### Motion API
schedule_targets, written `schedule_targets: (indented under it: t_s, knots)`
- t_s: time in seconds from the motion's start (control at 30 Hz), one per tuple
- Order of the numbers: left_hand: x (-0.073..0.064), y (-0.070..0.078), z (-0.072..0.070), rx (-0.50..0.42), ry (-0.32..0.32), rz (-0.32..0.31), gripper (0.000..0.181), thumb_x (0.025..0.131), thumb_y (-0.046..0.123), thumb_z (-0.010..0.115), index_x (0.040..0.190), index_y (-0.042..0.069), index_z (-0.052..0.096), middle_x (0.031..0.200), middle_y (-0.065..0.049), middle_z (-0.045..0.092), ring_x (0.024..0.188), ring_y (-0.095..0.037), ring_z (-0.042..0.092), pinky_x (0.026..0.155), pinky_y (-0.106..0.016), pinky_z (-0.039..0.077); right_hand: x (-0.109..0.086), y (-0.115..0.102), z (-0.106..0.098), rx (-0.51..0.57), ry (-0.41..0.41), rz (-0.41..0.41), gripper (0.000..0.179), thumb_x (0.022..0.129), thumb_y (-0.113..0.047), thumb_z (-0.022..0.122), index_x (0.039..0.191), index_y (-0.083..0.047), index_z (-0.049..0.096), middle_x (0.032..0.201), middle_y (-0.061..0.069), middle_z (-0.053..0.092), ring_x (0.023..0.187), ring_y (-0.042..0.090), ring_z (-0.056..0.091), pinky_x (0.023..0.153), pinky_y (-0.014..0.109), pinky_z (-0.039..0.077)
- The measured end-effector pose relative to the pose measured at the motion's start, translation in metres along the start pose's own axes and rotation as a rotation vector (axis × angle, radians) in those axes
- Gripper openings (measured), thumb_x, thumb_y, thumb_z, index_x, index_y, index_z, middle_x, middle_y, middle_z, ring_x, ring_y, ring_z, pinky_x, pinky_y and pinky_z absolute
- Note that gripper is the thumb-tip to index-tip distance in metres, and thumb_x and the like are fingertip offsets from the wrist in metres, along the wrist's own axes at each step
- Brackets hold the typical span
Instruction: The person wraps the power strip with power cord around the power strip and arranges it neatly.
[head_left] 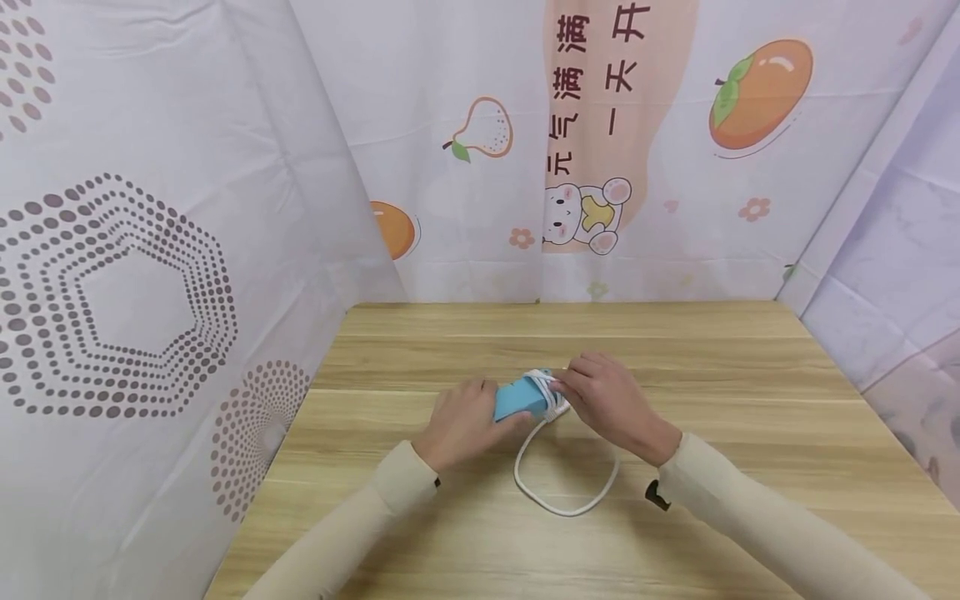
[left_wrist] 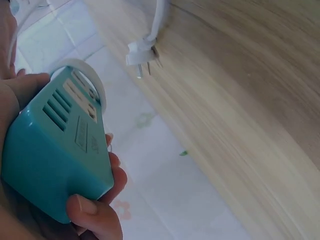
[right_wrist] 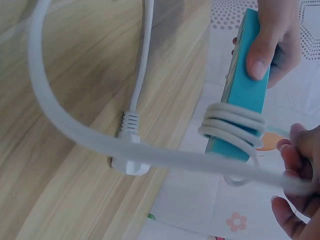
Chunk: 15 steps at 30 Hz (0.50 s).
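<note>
My left hand (head_left: pixel 468 421) grips one end of a blue power strip (head_left: pixel 517 398), thumb along one face and fingers round the opposite side. Sockets and slots show on the strip (left_wrist: pixel 55 145) in the left wrist view. Several turns of its white cord (right_wrist: pixel 232 125) wrap round the other end. At that wrapped end, my right hand (head_left: pixel 611 404) holds the cord between curled fingers. A loose loop of cord (head_left: pixel 566 512) hangs toward my side, and in the right wrist view the white plug (right_wrist: pixel 130 155) appears over the table.
The wood-grain table (head_left: pixel 420 533) spreads under both hands. A printed white curtain (head_left: pixel 450 250) hangs behind its far edge, and another patterned curtain (head_left: pixel 150 467) runs along the left. Pale fabric (head_left: pixel 892 275) covers the right side.
</note>
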<state>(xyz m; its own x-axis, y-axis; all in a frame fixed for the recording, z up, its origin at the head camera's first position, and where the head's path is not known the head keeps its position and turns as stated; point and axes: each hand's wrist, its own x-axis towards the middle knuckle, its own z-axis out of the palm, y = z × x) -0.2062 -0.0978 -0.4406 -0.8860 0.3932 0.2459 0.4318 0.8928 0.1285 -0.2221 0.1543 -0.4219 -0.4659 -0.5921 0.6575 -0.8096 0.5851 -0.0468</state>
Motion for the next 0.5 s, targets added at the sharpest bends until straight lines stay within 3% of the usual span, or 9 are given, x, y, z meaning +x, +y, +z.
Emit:
schedule_targets:
  t_s: [0.1, 0.27, 0.5]
  knots:
    - [0.002, -0.008, 0.002, 0.02, 0.037, -0.022, 0.064, 0.09, 0.069, 0.064, 0.089, 0.004, 0.067, 0.073, 0.0, 0.052, 0.057, -0.014, 0.048, 0.045, -0.029, 0.04, -0.002, -0.002, 0.001, 0.012, 0.018, -0.011, 0.018, 0.098, -0.021, 0.073, 0.096, -0.004, 0.078, 0.078, -0.001, 0.064, 0.07, 0.017, 0.057, 0.064, 0.035, 0.049]
    - [0.004, -0.019, 0.003, -0.024, 0.046, -0.094, 0.064, 0.091, 0.069, 0.064, 0.092, 0.005, 0.068, 0.073, 0.0, 0.052, 0.059, -0.015, 0.049, 0.047, -0.031, 0.041, -0.006, -0.007, 0.006, 0.031, 0.028, -0.027, 0.055, 0.111, -0.041, 0.039, 0.093, -0.006, 0.077, 0.075, -0.003, 0.06, 0.066, 0.014, 0.056, 0.059, 0.031, 0.048]
    - [0.006, -0.021, -0.008, -0.233, 0.033, -0.176, 0.066, 0.093, 0.071, 0.058, 0.1, 0.007, 0.067, 0.077, 0.001, 0.055, 0.062, -0.015, 0.053, 0.05, -0.032, 0.041, -0.009, -0.01, 0.006, 0.085, 0.032, 0.009, 0.055, 0.11, -0.044, 0.038, 0.091, -0.009, 0.076, 0.073, -0.006, 0.057, 0.065, 0.009, 0.05, 0.058, 0.028, 0.044]
